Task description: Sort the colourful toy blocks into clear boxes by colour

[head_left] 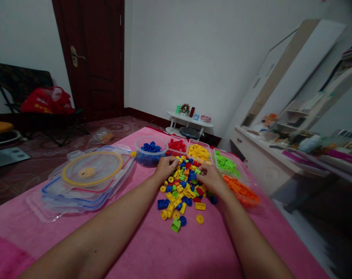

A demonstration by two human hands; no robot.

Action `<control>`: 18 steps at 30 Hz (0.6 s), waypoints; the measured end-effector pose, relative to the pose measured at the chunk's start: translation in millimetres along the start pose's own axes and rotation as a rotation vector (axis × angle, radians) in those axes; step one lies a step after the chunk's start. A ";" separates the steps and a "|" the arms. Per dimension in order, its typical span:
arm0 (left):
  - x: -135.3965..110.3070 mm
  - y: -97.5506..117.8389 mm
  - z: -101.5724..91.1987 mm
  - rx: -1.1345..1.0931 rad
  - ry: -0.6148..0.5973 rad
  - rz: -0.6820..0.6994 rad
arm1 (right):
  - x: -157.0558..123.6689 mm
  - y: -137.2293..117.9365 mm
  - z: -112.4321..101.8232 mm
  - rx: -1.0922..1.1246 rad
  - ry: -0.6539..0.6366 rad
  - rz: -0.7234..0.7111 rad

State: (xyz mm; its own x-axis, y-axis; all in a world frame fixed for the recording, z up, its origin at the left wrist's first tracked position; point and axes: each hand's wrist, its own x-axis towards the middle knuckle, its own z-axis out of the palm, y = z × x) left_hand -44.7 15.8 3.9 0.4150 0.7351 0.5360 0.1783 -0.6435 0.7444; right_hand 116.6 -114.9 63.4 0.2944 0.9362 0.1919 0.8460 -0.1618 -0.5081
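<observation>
A heap of small plastic blocks [184, 190] in blue, yellow, red, green and orange lies on the pink cloth [152, 248]. My left hand [165, 167] rests on the heap's far left edge, fingers curled down into the blocks. My right hand [211, 177] sits on the heap's right side, fingers bent among the pieces. What either hand grips is hidden. Behind the heap stand a round tub of blue blocks [151, 150] and clear boxes of red [176, 145], yellow [198, 152], green [226, 162] and orange blocks [241, 190].
A stack of clear lids [85, 176], one round with a yellow rim, lies at the left. A white desk with clutter [269, 155] stands to the right, a small white table [190, 122] by the wall, a dark door [91, 58] and a chair with a red bag [46, 100] beyond.
</observation>
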 end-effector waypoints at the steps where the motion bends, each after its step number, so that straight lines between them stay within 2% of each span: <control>1: 0.0 0.0 0.0 -0.001 -0.003 0.002 | -0.2 -1.0 -2.0 0.108 -0.031 0.028; 3: 0.0 0.2 -0.2 0.000 -0.006 0.008 | -1.9 -3.7 -5.5 0.288 -0.102 0.074; 5: -0.1 0.6 -0.6 0.003 -0.004 0.009 | -3.8 -5.6 -7.7 0.355 -0.144 0.080; 8: -0.3 1.5 -1.3 0.004 -0.001 0.004 | -4.1 -5.7 -9.4 0.259 -0.116 0.013; 14: -0.1 1.2 -1.3 0.002 -0.004 0.009 | -1.4 -8.3 -14.5 0.043 0.104 -0.067; 16: 0.3 0.3 -0.8 0.004 -0.009 0.006 | -1.9 -9.2 -15.0 -0.012 0.106 -0.097; 18: 0.6 -0.5 -0.4 0.008 -0.014 0.006 | -3.4 -9.4 -12.9 -0.081 0.054 -0.121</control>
State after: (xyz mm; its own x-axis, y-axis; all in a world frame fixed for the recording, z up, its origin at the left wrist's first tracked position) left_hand -45.0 16.7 4.0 0.4290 0.7279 0.5350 0.1827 -0.6499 0.7377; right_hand 113.4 -120.6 78.3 0.2101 0.9326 0.2934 0.9093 -0.0761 -0.4092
